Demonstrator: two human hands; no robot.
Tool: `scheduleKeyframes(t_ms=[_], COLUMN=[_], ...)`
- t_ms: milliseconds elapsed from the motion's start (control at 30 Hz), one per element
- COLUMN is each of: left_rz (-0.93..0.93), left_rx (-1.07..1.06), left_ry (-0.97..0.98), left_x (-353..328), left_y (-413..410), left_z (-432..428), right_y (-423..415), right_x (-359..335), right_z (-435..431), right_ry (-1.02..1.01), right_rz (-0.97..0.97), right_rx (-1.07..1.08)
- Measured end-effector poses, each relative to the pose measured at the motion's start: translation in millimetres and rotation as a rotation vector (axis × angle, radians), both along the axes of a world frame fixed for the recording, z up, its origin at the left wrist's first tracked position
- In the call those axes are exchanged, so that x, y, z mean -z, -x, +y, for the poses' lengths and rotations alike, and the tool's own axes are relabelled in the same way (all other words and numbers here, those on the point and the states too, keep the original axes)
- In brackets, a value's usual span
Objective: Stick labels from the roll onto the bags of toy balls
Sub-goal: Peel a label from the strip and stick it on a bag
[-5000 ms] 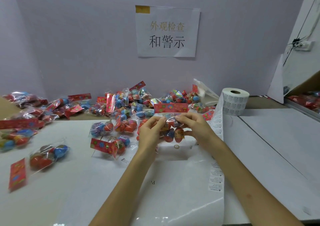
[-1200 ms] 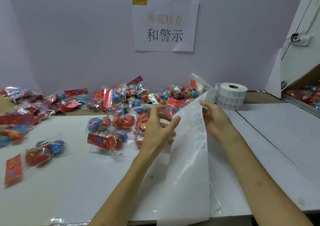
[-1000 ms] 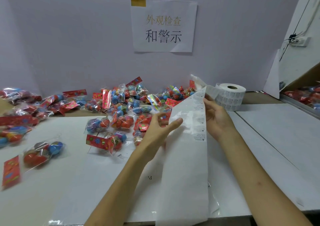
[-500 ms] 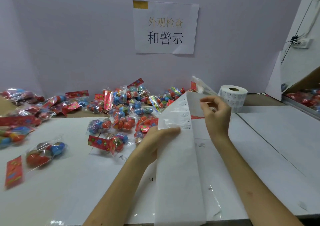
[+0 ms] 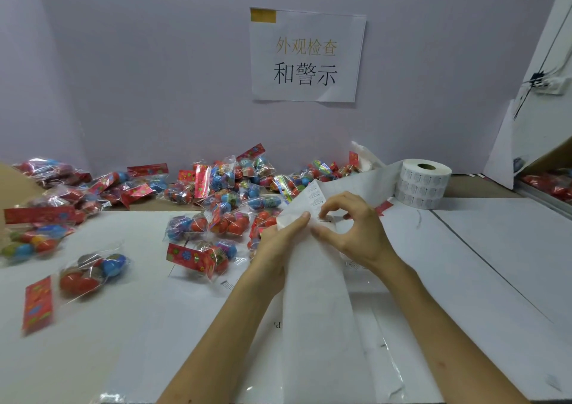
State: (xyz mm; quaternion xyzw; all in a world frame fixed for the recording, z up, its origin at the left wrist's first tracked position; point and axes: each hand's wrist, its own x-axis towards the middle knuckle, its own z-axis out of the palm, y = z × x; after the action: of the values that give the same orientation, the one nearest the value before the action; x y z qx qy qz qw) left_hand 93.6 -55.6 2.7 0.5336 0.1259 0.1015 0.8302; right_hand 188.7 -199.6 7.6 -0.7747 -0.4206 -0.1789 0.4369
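Head view: where was the label strip [image 5: 318,310]?

— It ran off the label roll [image 5: 424,184], which stood upright at the back right of the white table [image 5: 495,264], came across to the hands and then hung down toward the near edge.

And the left hand [image 5: 275,249]?

— It gripped the strip from the left, fingers curled behind the paper and the thumb [image 5: 298,220] pressed flat on the front.

The right hand [image 5: 359,233]?

— Forefinger and thumb were curled into a ring, both tips down on the strip at a printed label [image 5: 326,218]. Whether the label was actually caught between them, I couldn't tell. The other fingers were loosely bent and off the paper.

Where were the bags of toy balls [image 5: 229,214]?

— Heaped along the wall behind and to the left of the hands, with red header cards showing. One lone bag [image 5: 93,272] lay apart at the near left. Neither hand touched any of them.

Anything else?

— A paper sign [image 5: 306,55] with Chinese characters hung on the wall above the heap.
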Motion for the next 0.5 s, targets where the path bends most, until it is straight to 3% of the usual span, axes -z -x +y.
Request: scheduleKeyframes(t_ms=[500], left_rz=[0.029], left_rx=[0.009], left_ry=[-0.195], left_x=[6.8], left_y=[-6.1], left_z=[2.7], right_y=[5.7], right_x=[-5.9], right_z=[-1.8], right_ry=[-0.049], right_rz=[0.157], right_rx=[0.052])
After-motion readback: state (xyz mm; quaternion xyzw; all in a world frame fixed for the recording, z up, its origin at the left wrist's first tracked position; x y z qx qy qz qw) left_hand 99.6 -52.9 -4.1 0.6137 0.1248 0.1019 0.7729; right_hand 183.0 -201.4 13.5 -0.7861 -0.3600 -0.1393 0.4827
